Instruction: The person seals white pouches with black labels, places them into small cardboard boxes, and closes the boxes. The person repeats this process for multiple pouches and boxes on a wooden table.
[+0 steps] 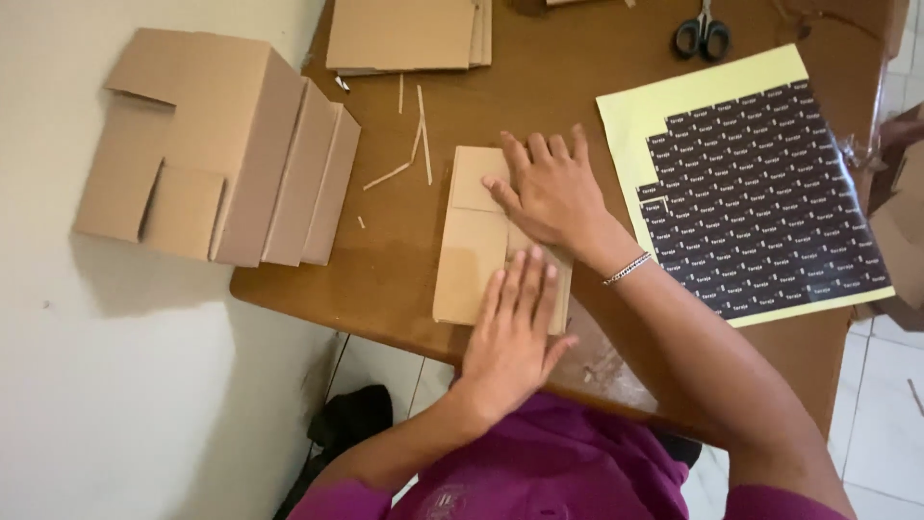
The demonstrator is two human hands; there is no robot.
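Flat on the brown table (404, 260), near its front edge, lies a folded cardboard blank (472, 241). Both hands press it with fingers spread: the left hand (515, 332) on its near end, the right hand (553, 193) across its far part. Thin cardboard strips (421, 135) lie just beyond. Assembled boxes (221, 144) stand left, a sticker sheet (760, 193) right, scissors (702, 34) and stacked cardboard (404, 34) farther back.

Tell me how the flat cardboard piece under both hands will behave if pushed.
The flat cardboard piece looks thin and light, so it would probably slide easily on the smooth wooden table. Its visible creases suggest it may bend there if lifted by one end.
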